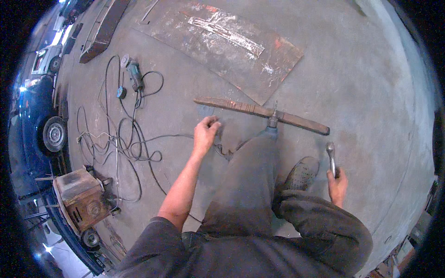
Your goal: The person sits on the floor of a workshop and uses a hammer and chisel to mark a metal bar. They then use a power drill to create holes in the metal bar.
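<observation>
Head view: the left forearm reaches forward from the lower edge, bent at the elbow, and the left hand (207,134) hangs above the floor (371,83) ahead of the thigh. The right hand (338,185) is out to the right, beyond the one shoe (303,173) in sight, with its fingers pointing forward.

The left fingers are loosely curled, thumb near the index finger; whether they pinch anything small I cannot tell. The right fingers are wrapped round one metal tool (331,156), whose rounded head points forward past the fingertips.

Counting what lies about the fingers: one long brown bar (296,121) runs just ahead of the left fingertips and ends ahead of the right hand's tool, apart from both hands. One drill (273,121) sits between the two hands, its bit crossing the bar. One bluish disc (205,110) lies just beyond the left fingers. Well ahead of them is one flat sheet (222,62) bearing one pale strip (227,34). Forward and left of the left fingers is one angle grinder (134,76); nearer, to their left, are tangled cords (178,135), too interlaced to count, and one rusty box-shaped machine (81,199).
</observation>
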### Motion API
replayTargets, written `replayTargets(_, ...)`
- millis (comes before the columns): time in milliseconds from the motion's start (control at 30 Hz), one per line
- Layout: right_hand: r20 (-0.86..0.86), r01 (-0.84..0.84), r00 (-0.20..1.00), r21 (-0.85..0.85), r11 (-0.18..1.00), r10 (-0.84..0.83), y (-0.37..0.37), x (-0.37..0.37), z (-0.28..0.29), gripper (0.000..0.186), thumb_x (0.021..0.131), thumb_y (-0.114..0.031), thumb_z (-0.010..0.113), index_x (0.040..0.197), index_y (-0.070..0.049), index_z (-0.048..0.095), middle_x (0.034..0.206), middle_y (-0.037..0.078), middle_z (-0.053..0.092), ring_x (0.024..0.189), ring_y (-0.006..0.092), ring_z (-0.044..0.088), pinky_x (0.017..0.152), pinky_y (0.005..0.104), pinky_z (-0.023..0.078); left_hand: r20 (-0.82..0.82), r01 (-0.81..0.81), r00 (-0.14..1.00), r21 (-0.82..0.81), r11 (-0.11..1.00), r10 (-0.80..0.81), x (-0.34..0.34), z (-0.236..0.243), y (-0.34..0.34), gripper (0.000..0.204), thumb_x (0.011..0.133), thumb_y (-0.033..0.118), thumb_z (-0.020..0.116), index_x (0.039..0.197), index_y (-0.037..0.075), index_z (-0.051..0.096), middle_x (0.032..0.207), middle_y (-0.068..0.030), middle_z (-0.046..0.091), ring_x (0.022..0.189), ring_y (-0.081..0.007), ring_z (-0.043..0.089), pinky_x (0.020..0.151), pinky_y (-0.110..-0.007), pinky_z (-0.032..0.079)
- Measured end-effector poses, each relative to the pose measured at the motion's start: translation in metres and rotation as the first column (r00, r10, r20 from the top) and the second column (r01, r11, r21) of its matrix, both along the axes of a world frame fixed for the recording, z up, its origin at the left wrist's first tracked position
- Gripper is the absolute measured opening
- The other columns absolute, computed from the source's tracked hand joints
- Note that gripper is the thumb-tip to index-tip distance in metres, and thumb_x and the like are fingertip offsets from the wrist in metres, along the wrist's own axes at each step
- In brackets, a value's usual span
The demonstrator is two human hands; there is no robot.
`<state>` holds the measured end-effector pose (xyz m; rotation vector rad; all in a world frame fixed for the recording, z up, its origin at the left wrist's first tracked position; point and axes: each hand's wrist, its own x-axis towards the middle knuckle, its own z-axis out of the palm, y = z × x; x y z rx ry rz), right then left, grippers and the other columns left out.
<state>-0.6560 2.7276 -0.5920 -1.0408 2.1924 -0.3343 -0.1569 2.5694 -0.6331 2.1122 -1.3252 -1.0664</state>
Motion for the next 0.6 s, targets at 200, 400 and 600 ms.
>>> replayTargets(200,-0.135,0.060,0.989,-0.015,0.998,-0.062,0.063,-0.010,-0.051,0.042,0.085,-0.026,0.070,0.118,0.000,0.063,0.113,0.020,0.068,0.103,0.0393,0.065,0.092,0.0423,0.049,0.111,0.121,0.986,0.012,0.993,-0.122,0.008,0.009,-0.008,0.035,0.088,0.025,0.071,0.113,0.001,0.071,0.100,-0.0198,0.074,0.092,-0.0308,0.072,0.084,-0.041,0.054)
replayTargets(400,-0.204,-0.053,0.978,-0.047,0.997,0.042,0.061,-0.028,-0.063,0.043,0.088,-0.027,0.071,0.122,-0.002,0.064,0.109,0.020,0.069,0.101,0.0416,0.066,0.089,0.0467,0.051,-0.064,0.255,0.964,-0.034,0.966,-0.256,-0.058,0.032,-0.017,0.034,0.087,0.023,0.072,0.112,0.000,0.070,0.094,-0.0177,0.073,0.087,-0.0257,0.070,0.081,-0.040,0.053)
replayTargets(600,0.648,0.029,0.761,-0.055,0.998,0.014,-0.029,0.047,0.024,0.056,0.091,-0.015,0.068,0.141,-0.001,0.049,0.111,0.014,0.065,0.093,0.0219,0.066,0.081,0.0347,0.055,-0.264,0.601,0.767,-0.024,0.799,-0.585,-0.165,0.079,-0.042,0.032,0.085,0.024,0.076,0.102,-0.002,0.069,0.085,-0.0139,0.073,0.079,-0.0198,0.071,0.073,-0.037,0.055)
